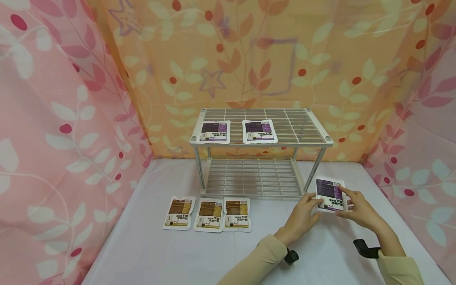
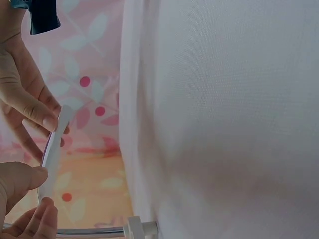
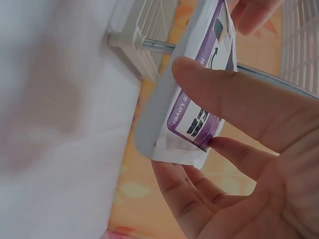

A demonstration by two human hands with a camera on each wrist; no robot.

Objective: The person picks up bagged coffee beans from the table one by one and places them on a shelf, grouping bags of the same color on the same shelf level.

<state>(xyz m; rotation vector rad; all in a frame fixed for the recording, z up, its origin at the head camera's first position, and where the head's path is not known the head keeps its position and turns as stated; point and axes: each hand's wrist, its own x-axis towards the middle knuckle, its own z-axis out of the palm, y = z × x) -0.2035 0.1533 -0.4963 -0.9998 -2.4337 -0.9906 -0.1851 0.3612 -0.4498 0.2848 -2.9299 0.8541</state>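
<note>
A white pouch with a purple label [image 1: 328,189] is held up at the right of the shelf, its printed face visible in the head view. My right hand [image 1: 362,211] grips its right side; in the right wrist view the thumb lies across the front of the pouch [image 3: 192,127] and fingers are behind and below it. My left hand [image 1: 300,218] pinches the opposite edge between thumb and fingers, seen at lower left in the left wrist view, where the pouch [image 2: 56,149] appears edge-on.
A two-tier white wire shelf [image 1: 299,126] stands at the back. Two purple-label pouches, one left [image 1: 214,132] and one near the middle [image 1: 259,131], lie along its top front edge. Three brown-label pouches [image 1: 208,215] lie in a row on the white table [image 1: 171,261]. Patterned curtains [image 1: 249,59] surround it.
</note>
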